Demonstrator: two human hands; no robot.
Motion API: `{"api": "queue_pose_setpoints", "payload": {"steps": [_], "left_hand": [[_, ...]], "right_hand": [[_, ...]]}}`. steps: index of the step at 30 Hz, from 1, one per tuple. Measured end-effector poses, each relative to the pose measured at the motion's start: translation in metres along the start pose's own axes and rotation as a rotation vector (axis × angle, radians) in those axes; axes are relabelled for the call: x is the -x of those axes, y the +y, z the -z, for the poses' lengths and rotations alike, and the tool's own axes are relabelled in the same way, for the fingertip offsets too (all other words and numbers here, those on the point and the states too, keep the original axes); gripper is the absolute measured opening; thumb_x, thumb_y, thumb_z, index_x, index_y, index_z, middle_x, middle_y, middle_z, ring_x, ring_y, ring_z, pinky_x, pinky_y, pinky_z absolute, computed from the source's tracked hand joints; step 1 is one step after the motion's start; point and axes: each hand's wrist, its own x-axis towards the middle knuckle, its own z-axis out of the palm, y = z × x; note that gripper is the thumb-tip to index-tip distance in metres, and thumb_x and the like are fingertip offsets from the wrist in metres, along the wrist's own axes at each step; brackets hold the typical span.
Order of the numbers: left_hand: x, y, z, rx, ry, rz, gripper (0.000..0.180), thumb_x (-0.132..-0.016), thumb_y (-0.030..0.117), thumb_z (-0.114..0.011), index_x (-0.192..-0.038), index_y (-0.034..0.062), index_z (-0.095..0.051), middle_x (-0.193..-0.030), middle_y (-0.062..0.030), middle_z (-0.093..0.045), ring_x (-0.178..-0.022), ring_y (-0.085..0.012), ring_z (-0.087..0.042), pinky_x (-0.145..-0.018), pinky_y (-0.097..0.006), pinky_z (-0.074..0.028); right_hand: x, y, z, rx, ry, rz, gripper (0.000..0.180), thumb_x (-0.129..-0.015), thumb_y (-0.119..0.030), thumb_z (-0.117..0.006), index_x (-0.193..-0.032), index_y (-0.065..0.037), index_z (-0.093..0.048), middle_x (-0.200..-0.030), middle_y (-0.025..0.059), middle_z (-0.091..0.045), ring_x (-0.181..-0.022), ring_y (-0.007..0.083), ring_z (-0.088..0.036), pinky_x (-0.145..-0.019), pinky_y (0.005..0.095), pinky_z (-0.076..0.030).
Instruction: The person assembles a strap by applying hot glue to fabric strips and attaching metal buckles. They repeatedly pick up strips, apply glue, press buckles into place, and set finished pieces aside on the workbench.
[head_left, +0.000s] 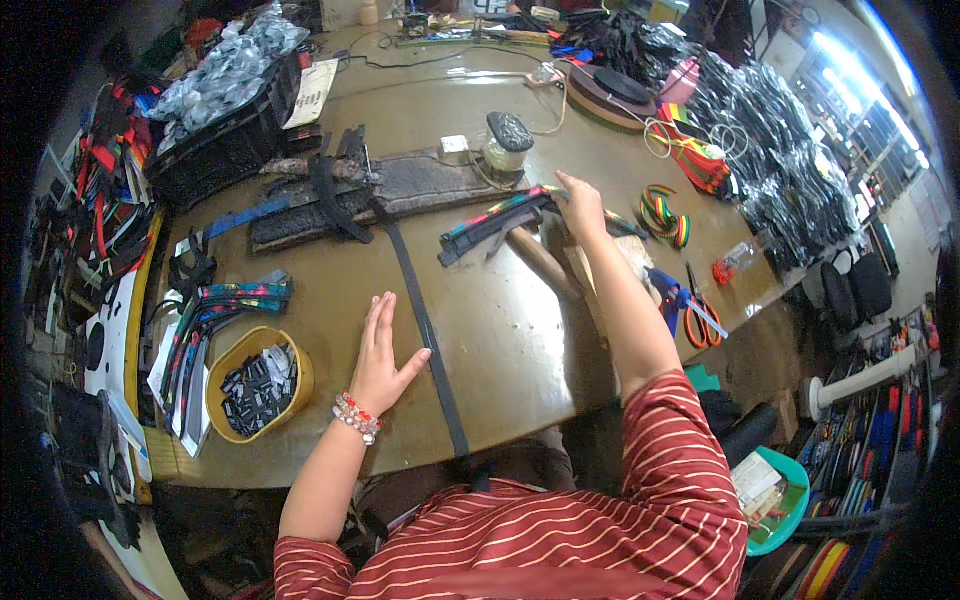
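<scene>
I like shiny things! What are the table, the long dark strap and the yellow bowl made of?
The table looks like painted or varnished wood; it glares under the light. The strap under the left hand seems woven fabric, dull and flat. The yellow bowl looks like smooth plastic.

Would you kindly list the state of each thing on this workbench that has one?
left hand: open, flat on the table beside the dark strap.
right hand: reaching out, fingers on the multicoloured webbing bundle.
dark strap: laid out straight across the table.
multicoloured webbing bundle: lying flat, under the right hand.
yellow bowl: upright, holding small black pieces.
scissors: lying on the table, untouched.
</scene>
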Motion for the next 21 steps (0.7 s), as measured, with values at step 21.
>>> {"api": "queue_pose_setpoints", "payload": {"steps": [21], "left_hand": [[0.001,0.074,0.053,0.028,0.402,-0.165,0.028,-0.090,0.015,-0.056,-0.115,0.0052,-0.060,-0.113,-0.0160,-0.058,-0.104,-0.0332,-0.056,-0.088,-0.040,-0.044]], "right_hand": [[0.103,-0.199,0.161,-0.630,-0.192,0.332,0.026,-0.077,-0.005,-0.069,-0.102,-0.006,-0.069,-0.085,0.0109,-0.065,-0.076,0.0218,-0.062,-0.067,0.0314,-0.049]]}}
